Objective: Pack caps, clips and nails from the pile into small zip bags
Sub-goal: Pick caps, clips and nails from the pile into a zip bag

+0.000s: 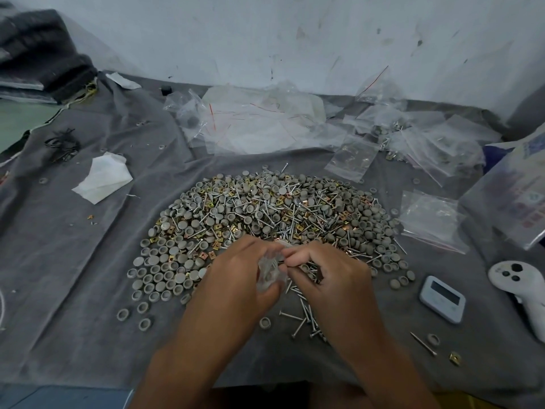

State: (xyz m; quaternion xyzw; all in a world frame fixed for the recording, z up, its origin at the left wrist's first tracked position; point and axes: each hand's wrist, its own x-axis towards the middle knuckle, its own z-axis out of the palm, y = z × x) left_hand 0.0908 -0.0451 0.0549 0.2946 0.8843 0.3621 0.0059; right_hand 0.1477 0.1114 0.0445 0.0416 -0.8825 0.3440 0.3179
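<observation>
Head view: the left hand (236,278) is gripping a small zip bag (269,274) at the pile's (265,214) near edge; the right hand (327,270) is pinching its mouth. Nails (306,317) may be spilling or piercing the thin plastic.

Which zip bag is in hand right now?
The small bag gripped in the left hand, right hand pinching its top; every other bag lies on the cloth.

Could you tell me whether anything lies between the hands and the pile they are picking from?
Nothing visible does: the left hand, holding a small zip bag, and the right hand sit directly over the pile's near edge.
</observation>
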